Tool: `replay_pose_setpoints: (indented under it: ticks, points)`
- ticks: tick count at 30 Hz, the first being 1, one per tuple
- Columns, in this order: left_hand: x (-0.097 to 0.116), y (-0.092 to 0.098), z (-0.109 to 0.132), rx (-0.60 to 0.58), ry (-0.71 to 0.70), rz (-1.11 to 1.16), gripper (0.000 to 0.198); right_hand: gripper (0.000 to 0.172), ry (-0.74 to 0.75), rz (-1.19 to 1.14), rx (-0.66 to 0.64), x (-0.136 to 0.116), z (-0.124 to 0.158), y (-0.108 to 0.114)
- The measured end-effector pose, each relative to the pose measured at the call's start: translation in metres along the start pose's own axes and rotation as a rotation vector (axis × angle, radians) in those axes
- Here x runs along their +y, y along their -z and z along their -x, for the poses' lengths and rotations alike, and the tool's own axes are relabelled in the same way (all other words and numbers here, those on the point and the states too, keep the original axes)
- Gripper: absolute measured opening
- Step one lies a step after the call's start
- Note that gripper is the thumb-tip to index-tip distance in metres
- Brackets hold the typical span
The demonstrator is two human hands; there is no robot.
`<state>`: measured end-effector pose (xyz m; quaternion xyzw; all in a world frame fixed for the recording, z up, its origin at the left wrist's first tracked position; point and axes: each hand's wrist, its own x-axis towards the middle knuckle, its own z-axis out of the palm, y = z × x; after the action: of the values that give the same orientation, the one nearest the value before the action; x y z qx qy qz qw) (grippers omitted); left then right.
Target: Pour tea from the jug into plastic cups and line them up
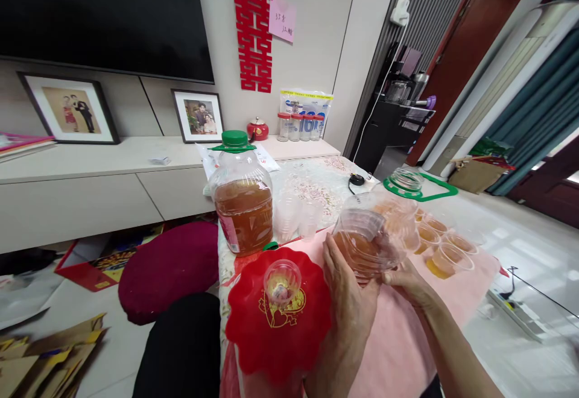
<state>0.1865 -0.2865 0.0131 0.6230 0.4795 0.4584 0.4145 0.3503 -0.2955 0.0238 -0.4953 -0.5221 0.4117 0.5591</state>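
Observation:
Both my hands grip a large clear plastic jug (362, 241) with amber liquid inside. It lies tilted, its uncapped neck with a green ring handle (446, 188) pointing away to the right. My left hand (350, 292) presses against the jug's near left side. My right hand (409, 283) holds its underside near the bottom edge. Beyond the jug, on the right of the pink cloth (393, 350), stand several clear plastic cups (452, 259) of amber liquid. Left of my hands, a small clear cup (283, 280) sits on a red scalloped dish (284, 350).
A second jug (244, 211), green-capped and partly filled, stands behind the dish. Beside it are clear empty cups (289, 217). A low cabinet (181, 163) runs along the wall. A maroon cushion (172, 271) is at left, cardboard (49, 362) on the floor.

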Motion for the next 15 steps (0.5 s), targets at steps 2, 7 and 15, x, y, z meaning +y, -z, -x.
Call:
replay_pose_setpoints:
  ticks: [2, 7, 15]
  points:
    - [0.008, 0.002, 0.006, 0.005, 0.003, -0.003, 0.102, 0.104, -0.015, 0.005, 0.028, -0.004, 0.005, 0.002]
    - [0.035, 0.011, 0.014, -0.068, 0.074, 0.091, 0.112, 0.111, -0.018, 0.067, 0.079, -0.017, 0.017, 0.017]
    - [0.047, 0.015, 0.03, -0.275, 0.123, 0.356, 0.118, 0.108, -0.067, 0.298, 0.117, -0.062, 0.044, 0.032]
